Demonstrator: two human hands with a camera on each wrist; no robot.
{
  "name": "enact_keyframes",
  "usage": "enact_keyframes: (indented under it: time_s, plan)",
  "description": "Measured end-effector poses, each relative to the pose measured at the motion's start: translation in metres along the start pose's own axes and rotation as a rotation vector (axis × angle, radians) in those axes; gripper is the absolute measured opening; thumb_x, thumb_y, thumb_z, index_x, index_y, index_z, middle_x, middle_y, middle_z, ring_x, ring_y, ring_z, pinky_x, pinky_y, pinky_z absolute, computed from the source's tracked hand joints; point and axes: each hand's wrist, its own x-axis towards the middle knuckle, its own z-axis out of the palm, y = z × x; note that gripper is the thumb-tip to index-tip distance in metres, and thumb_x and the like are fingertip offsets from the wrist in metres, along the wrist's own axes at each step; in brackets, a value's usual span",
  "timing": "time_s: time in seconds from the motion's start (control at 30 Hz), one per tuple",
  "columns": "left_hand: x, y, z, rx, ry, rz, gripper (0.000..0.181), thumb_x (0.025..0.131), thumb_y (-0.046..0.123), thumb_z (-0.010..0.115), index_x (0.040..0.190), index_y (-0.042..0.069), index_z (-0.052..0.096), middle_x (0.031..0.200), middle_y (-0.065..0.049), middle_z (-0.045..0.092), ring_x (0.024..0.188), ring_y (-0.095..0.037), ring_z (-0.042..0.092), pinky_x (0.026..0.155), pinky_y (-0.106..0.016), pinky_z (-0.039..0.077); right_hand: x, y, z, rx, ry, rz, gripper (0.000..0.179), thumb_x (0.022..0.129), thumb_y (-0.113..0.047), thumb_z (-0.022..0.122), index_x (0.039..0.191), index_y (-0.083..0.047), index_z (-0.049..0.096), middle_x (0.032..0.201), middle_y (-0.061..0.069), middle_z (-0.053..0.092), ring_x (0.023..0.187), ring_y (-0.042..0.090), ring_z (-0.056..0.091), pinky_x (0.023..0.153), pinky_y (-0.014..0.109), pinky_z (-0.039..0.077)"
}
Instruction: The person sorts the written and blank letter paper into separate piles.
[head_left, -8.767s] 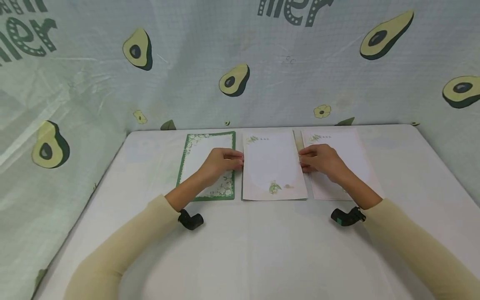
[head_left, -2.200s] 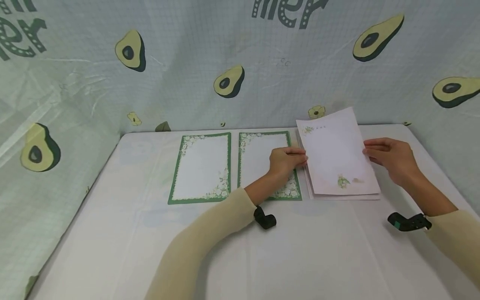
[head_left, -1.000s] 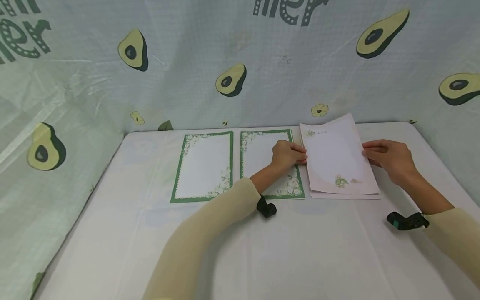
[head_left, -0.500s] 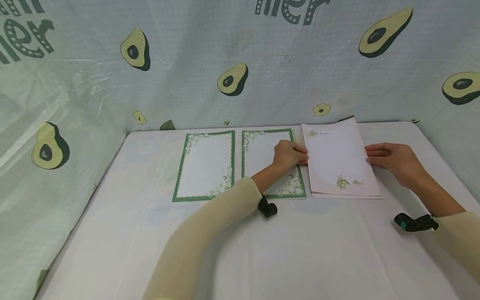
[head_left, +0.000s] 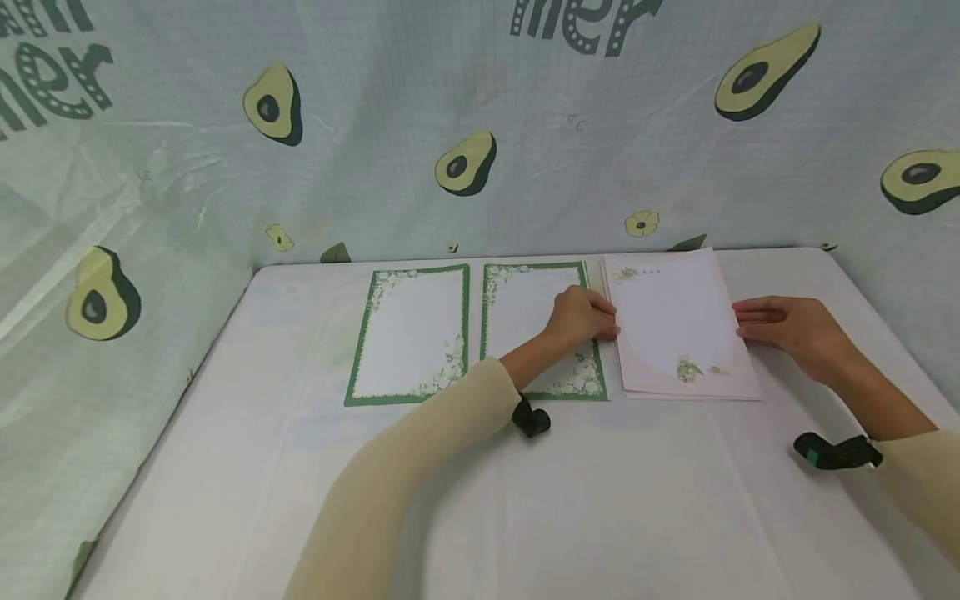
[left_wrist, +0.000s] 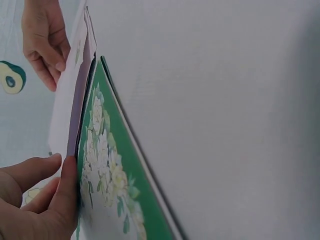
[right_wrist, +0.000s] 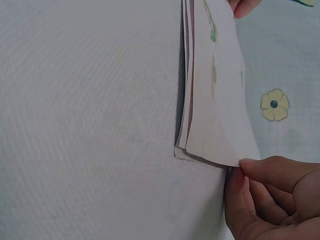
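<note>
A pale pink sheet of paper (head_left: pixel 678 325) with a small green plant print lies over other pink sheets at the right of the row. My left hand (head_left: pixel 581 321) pinches its left edge, reaching across a green-bordered sheet (head_left: pixel 517 292). In the right wrist view, the thumb and fingers of my right hand (right_wrist: pixel 272 197) pinch the opposite edge of the pink paper (right_wrist: pixel 220 120), which bows slightly above the layers beneath. A second green-bordered sheet (head_left: pixel 412 333) with white flowers lies flat at the left. My left forearm covers part of the middle sheet.
The white-covered table (head_left: pixel 637 500) extends toward me in front of the papers. Behind its far edge hangs a pale cloth (head_left: pixel 360 192) printed with avocados. A black wrist camera (head_left: pixel 836 450) sits at my right wrist, another (head_left: pixel 531 417) at my left.
Both hands shifted from the middle stack to the right one, bringing the pink sheet along and leaving a green-bordered sheet showing in the middle. Lately the pink sheet's raised far edge has come down.
</note>
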Motion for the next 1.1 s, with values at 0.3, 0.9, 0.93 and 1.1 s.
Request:
enact_keyframes:
  time_s: [0.3,0.9,0.93,1.1]
  plan:
    - [0.000,0.002,-0.007,0.040,-0.078,0.029,0.016,0.089,-0.004,0.075,0.105,-0.009,0.073,0.090,-0.014,0.076,0.083,-0.023,0.077,0.068,-0.023,0.062,0.000,0.000,0.000,-0.012,0.011,0.007,0.052,0.101,-0.024,0.067,0.141,0.007,0.052,0.141,0.033,0.053,0.085,-0.020,0.048,0.071,0.001,0.047]
    - [-0.051,-0.012,-0.138,0.351,-0.029,0.107,0.031,0.100,0.007,0.064,0.130,-0.002,0.065,0.118,-0.014,0.070,0.112,-0.027,0.067,0.088,-0.032,0.061,-0.019,-0.029,-0.007,-0.120,0.014,-0.071,0.057,0.100,-0.042,0.066,0.139,-0.001,0.058,0.136,0.026,0.061,0.086,-0.024,0.048,0.076,0.011,0.050]
    - [-0.055,-0.015,-0.148,0.366,-0.020,0.100,0.031,0.100,0.007,0.064,0.130,-0.002,0.064,0.119,-0.014,0.070,0.113,-0.028,0.067,0.089,-0.033,0.061,-0.019,-0.032,-0.005,-0.119,0.007,-0.080,0.056,0.100,-0.042,0.067,0.138,-0.001,0.058,0.135,0.025,0.062,0.087,-0.024,0.048,0.074,0.009,0.048]
    - [-0.070,-0.031,-0.180,0.328,0.012,0.037,0.032,0.102,0.008,0.062,0.132,-0.003,0.063,0.122,-0.018,0.068,0.112,-0.031,0.067,0.092,-0.042,0.059,-0.019,-0.045,0.009,-0.119,-0.013,-0.115,0.053,0.098,-0.042,0.068,0.136,-0.005,0.062,0.131,0.019,0.067,0.093,-0.020,0.049,0.072,0.004,0.046]
